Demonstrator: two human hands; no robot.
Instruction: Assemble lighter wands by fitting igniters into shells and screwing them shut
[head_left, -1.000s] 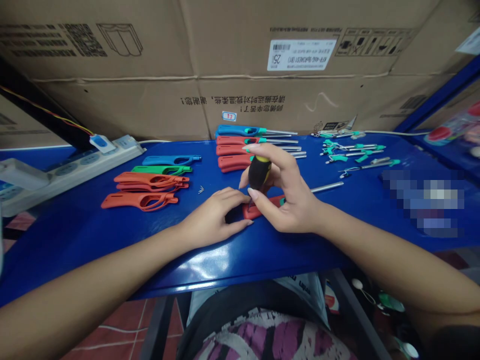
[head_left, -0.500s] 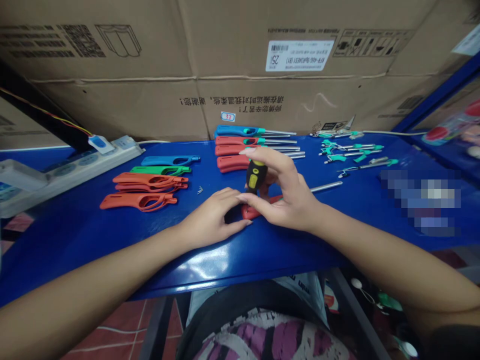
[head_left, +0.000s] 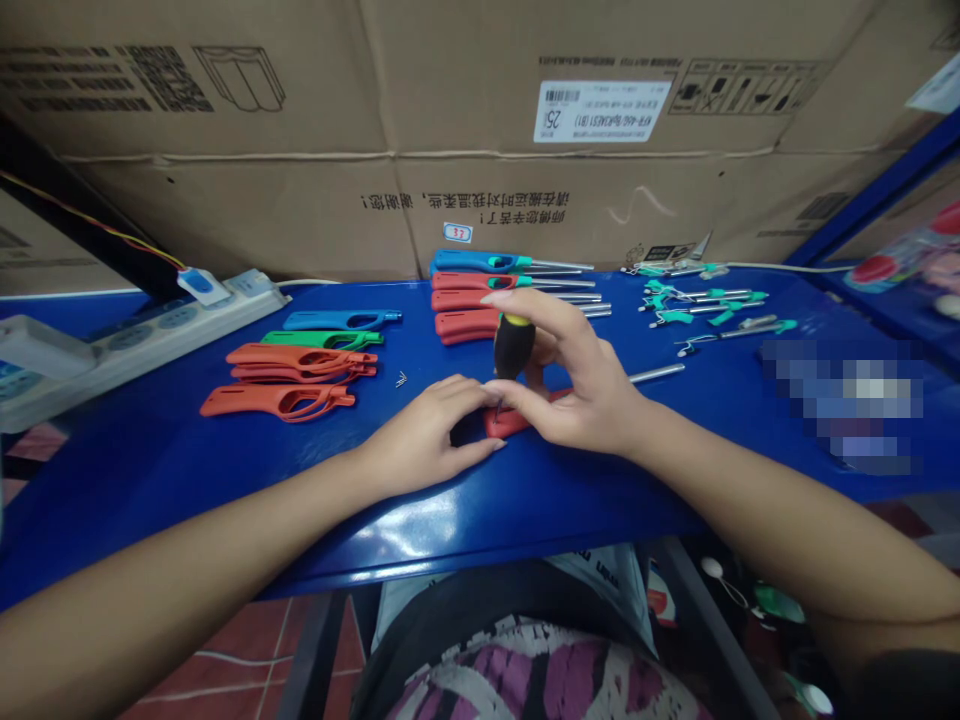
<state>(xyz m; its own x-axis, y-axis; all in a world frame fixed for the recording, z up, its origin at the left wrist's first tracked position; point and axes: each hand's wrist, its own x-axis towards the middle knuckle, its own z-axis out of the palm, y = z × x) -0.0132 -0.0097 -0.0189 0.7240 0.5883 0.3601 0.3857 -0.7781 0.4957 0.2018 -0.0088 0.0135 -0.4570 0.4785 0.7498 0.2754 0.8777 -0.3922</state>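
A red lighter (head_left: 510,422) with a metal tube pointing right lies on the blue table (head_left: 465,530). My left hand (head_left: 435,435) grips its left end between thumb and fingers. My right hand (head_left: 577,385) holds a black and yellow screwdriver (head_left: 514,345) upright, its tip down on the lighter's handle near the left end. The middle of the lighter is partly hidden under my right hand.
Several orange, green and blue handle shells (head_left: 277,402) lie at left, beside small screws (head_left: 401,379) and a power strip (head_left: 161,335). Finished-looking lighters (head_left: 465,327) lie behind my hands, metal tube parts (head_left: 720,300) at right. A cardboard box (head_left: 300,200) stands behind.
The screwdriver handle has turned, so its yellow patch no longer shows, and my right fingers have shifted slightly around it. My left hand has stayed in place.
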